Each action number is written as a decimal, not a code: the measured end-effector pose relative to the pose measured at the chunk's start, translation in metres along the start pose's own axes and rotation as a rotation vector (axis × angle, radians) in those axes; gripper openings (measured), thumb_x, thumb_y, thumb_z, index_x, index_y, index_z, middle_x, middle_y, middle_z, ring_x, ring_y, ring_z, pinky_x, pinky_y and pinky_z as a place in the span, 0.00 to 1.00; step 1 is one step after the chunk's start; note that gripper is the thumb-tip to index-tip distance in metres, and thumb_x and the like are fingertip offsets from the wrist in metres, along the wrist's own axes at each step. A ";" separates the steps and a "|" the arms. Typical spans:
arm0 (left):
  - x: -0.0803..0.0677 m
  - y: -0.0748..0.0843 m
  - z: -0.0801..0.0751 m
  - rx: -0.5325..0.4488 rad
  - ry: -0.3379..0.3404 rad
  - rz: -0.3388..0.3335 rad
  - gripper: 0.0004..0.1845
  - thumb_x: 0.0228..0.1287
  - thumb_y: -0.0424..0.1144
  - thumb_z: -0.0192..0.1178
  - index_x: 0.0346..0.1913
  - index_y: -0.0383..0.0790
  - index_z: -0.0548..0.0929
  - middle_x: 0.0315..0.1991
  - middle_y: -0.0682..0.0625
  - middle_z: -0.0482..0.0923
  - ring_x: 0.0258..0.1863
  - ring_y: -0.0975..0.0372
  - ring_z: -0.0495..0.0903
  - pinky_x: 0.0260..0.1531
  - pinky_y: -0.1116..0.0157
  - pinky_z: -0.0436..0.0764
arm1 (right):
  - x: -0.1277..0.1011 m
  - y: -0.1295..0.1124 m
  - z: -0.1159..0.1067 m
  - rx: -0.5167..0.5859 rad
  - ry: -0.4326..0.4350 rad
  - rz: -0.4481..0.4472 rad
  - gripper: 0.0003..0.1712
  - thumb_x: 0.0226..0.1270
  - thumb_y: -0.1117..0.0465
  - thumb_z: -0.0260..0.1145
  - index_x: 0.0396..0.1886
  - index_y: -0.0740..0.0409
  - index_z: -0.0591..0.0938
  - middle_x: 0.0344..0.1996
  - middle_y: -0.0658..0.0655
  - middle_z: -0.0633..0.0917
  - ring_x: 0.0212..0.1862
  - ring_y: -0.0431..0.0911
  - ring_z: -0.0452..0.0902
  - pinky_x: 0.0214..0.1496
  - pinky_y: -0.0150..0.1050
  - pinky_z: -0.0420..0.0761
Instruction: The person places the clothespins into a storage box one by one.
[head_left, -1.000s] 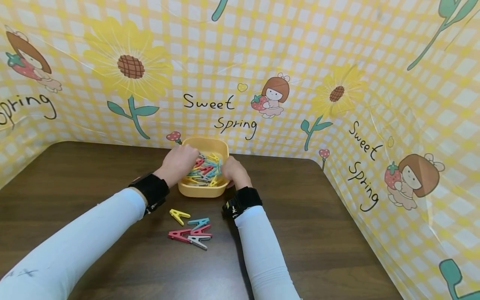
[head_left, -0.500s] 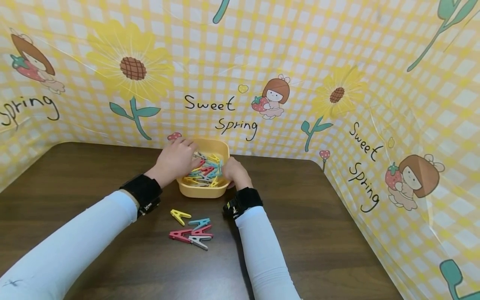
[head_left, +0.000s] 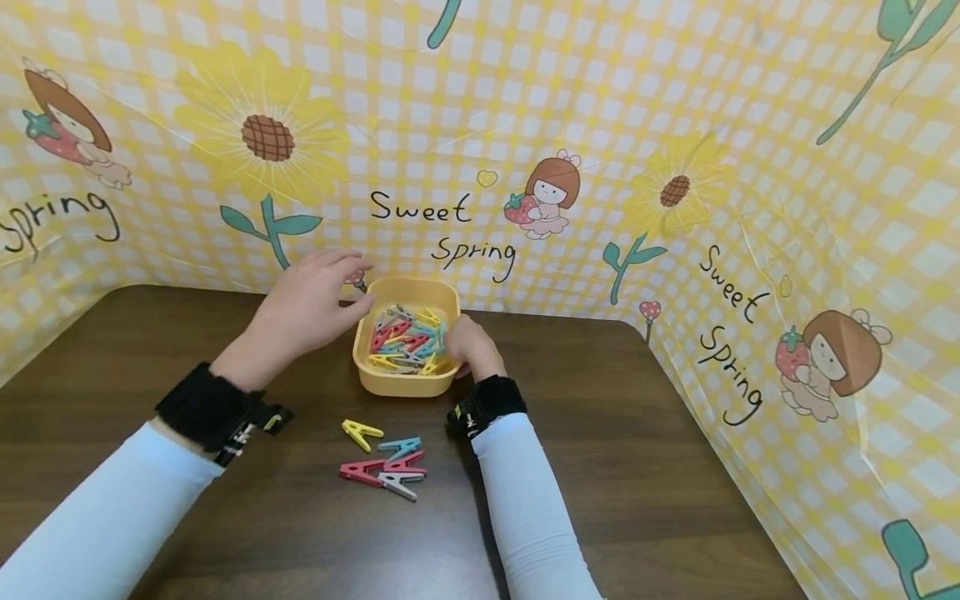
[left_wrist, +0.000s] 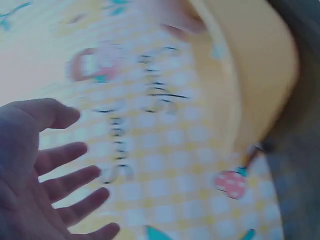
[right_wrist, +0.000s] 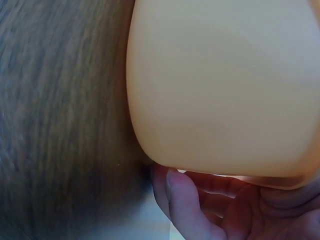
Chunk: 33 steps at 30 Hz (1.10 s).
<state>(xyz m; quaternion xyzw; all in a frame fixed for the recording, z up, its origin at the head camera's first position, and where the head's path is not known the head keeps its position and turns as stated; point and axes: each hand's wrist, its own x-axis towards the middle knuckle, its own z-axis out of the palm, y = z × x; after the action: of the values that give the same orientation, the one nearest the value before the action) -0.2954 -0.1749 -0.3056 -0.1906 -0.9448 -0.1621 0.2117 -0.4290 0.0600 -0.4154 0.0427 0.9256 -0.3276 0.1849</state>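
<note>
A yellow plastic basket (head_left: 405,385) sits toward the back of the table, holding a heap of small clothespins (head_left: 408,342) in red, yellow, blue and grey. My right hand (head_left: 471,343) grips its right side; in the right wrist view the fingers (right_wrist: 182,200) curl against the outer wall. Off the basket's left rim hovers my left hand (head_left: 307,304), fingers spread and holding nothing. The left wrist view shows this left hand (left_wrist: 55,170) with all its fingers apart, the basket wall (left_wrist: 260,65) beyond it.
Several loose clothespins lie on the dark wooden table (head_left: 615,467) in front of the basket: a yellow one (head_left: 362,434), a blue one (head_left: 400,447), red ones and a grey one (head_left: 397,483). A checkered cloth (head_left: 420,108) rises behind and at the sides.
My left hand has come out of the basket, moving left and up past its rim while its fingers opened. My right hand and the basket stay in place.
</note>
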 end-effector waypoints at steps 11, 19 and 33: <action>-0.028 0.013 -0.023 -0.154 -0.196 0.319 0.25 0.69 0.37 0.74 0.68 0.43 0.85 0.69 0.41 0.83 0.74 0.41 0.75 0.78 0.36 0.71 | -0.021 0.000 -0.003 -0.014 0.010 -0.068 0.19 0.89 0.63 0.47 0.69 0.65 0.73 0.53 0.67 0.83 0.30 0.53 0.88 0.31 0.46 0.93; -0.046 0.023 -0.018 -0.131 -0.566 0.196 0.38 0.70 0.57 0.73 0.76 0.43 0.79 0.76 0.36 0.77 0.75 0.38 0.75 0.74 0.35 0.76 | -0.020 -0.001 -0.004 -0.030 0.005 -0.054 0.18 0.89 0.61 0.49 0.68 0.63 0.73 0.53 0.65 0.83 0.30 0.53 0.88 0.35 0.50 0.94; -0.056 0.031 0.019 -0.091 -0.862 0.104 0.32 0.60 0.29 0.79 0.69 0.44 0.85 0.71 0.42 0.81 0.70 0.47 0.79 0.71 0.40 0.81 | 0.038 0.017 0.007 0.002 0.007 -0.018 0.20 0.86 0.59 0.51 0.70 0.61 0.73 0.53 0.64 0.84 0.33 0.56 0.89 0.28 0.50 0.92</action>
<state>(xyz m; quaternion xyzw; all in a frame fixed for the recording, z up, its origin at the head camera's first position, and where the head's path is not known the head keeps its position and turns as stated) -0.2419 -0.1572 -0.3407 -0.2970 -0.9279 -0.0982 -0.2030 -0.4588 0.0670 -0.4442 0.0358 0.9263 -0.3297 0.1787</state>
